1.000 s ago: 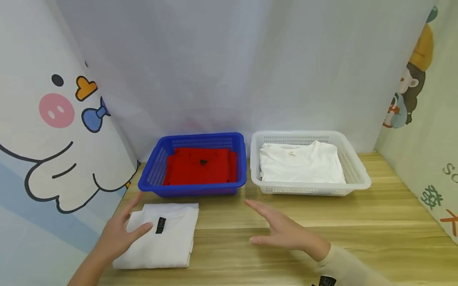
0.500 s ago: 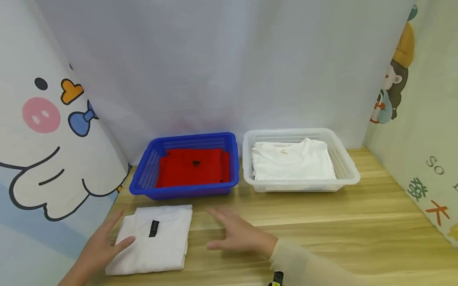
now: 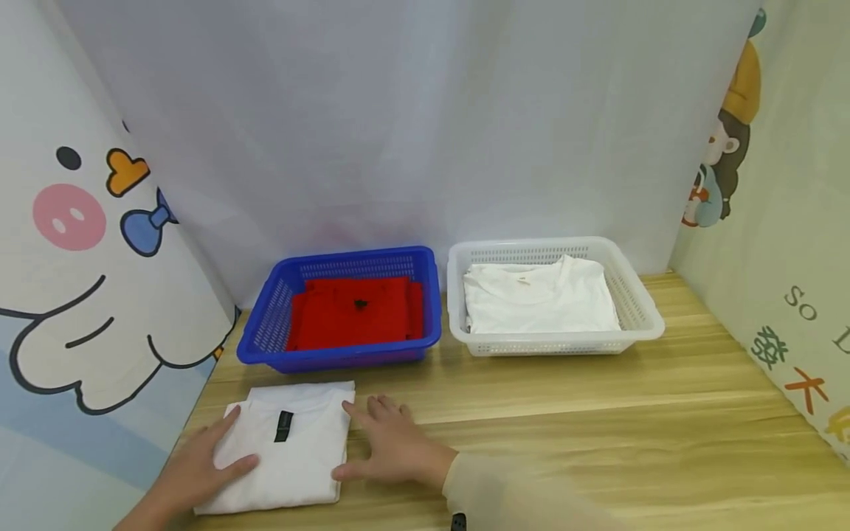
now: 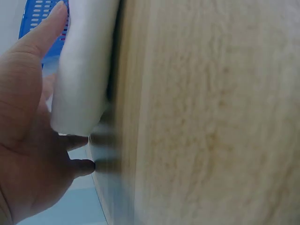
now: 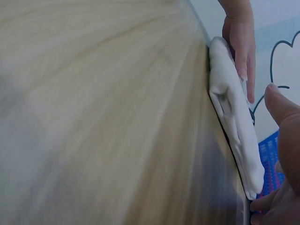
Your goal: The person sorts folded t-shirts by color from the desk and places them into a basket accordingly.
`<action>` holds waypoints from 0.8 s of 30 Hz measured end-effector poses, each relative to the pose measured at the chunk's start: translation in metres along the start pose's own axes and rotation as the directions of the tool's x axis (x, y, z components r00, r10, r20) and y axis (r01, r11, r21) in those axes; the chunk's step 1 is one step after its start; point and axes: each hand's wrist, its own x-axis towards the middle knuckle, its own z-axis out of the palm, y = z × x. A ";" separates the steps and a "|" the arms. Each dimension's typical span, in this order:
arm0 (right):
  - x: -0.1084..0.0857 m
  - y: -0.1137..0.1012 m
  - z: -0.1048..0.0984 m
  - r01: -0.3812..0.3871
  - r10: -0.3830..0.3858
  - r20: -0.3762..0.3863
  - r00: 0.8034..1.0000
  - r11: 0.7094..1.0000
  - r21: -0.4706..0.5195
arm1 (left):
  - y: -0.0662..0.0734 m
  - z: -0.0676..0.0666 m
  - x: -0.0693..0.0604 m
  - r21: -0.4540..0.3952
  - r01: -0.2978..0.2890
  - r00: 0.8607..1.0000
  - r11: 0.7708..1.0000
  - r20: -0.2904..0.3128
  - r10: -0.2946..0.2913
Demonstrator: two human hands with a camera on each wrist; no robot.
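Note:
A folded white T-shirt (image 3: pixel 292 461) with a black neck label lies on the wooden table at the lower left of the head view. My left hand (image 3: pixel 195 468) is at its left edge, thumb over the top; in the left wrist view its other fingers (image 4: pixel 83 167) reach down to the table beside the folded edge. My right hand (image 3: pixel 398 450) is spread at the shirt's right edge, fingertips and thumb at the cloth. The right wrist view shows the shirt's layered side (image 5: pixel 232 112) flat on the table, between both hands.
Behind the shirt stands a blue basket (image 3: pixel 339 360) holding folded red clothing (image 3: pixel 352 321). To its right is a white basket (image 3: pixel 564 344) with folded white clothing (image 3: pixel 541 299). A pale curtain (image 3: pixel 398 133) hangs behind, and printed cloth walls (image 3: pixel 777 243) flank the table.
My right hand has moved left, from the middle of the table to the shirt's right edge. My left hand has lowered onto its left edge. The head view has shifted slightly right.

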 end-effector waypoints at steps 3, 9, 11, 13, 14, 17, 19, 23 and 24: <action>0.005 -0.009 0.008 -0.040 0.041 0.029 0.999 0.999 -0.028 | 0.002 0.001 -0.002 0.059 0.019 0.997 0.998 0.070 -0.023; 0.013 -0.019 0.016 -0.058 0.063 0.048 0.997 0.995 -0.085 | 0.007 0.004 -0.004 0.096 0.026 0.994 0.995 0.104 -0.036; 0.015 -0.020 0.018 -0.054 0.060 0.053 0.997 0.994 -0.097 | 0.008 0.005 -0.003 0.102 0.029 0.992 0.994 0.117 -0.041; 0.017 -0.021 0.019 -0.052 0.058 0.061 0.996 0.994 -0.098 | 0.009 0.006 -0.002 0.099 0.030 0.991 0.995 0.124 -0.042; 0.017 -0.021 0.019 -0.052 0.058 0.064 0.996 0.994 -0.100 | 0.009 0.006 -0.001 0.098 0.029 0.991 0.995 0.127 -0.042; 0.018 -0.022 0.019 -0.057 0.063 0.065 0.996 0.993 -0.101 | 0.011 0.007 0.000 0.086 0.030 0.990 0.996 0.131 -0.041; 0.018 -0.022 0.020 -0.059 0.065 0.057 0.996 0.994 -0.097 | 0.012 0.007 0.001 0.080 0.024 0.991 0.996 0.126 -0.034; 0.019 -0.023 0.022 -0.057 0.060 0.037 0.998 0.994 -0.091 | 0.015 0.006 0.000 0.047 0.004 0.994 0.999 0.110 -0.009; 0.020 -0.023 0.023 -0.055 0.058 0.030 0.998 0.995 -0.087 | 0.016 0.006 -0.001 0.035 -0.004 0.994 0.999 0.107 0.000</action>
